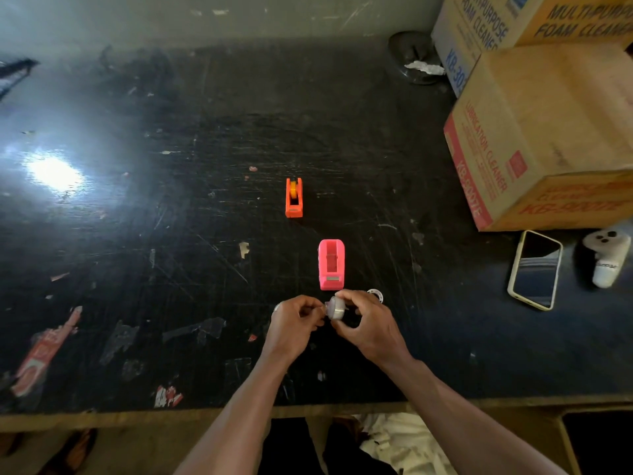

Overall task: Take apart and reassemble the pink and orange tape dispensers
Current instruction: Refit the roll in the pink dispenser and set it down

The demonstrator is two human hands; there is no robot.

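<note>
Surface: scratched black tabletop (171,234).
Centre: orange plastic tape dispenser (294,198); pink plastic tape dispenser (331,264), nearer.
Right: stacked cardboard boxes (548,132), white-cased smartphone (535,269), white controller (606,257).
</note>
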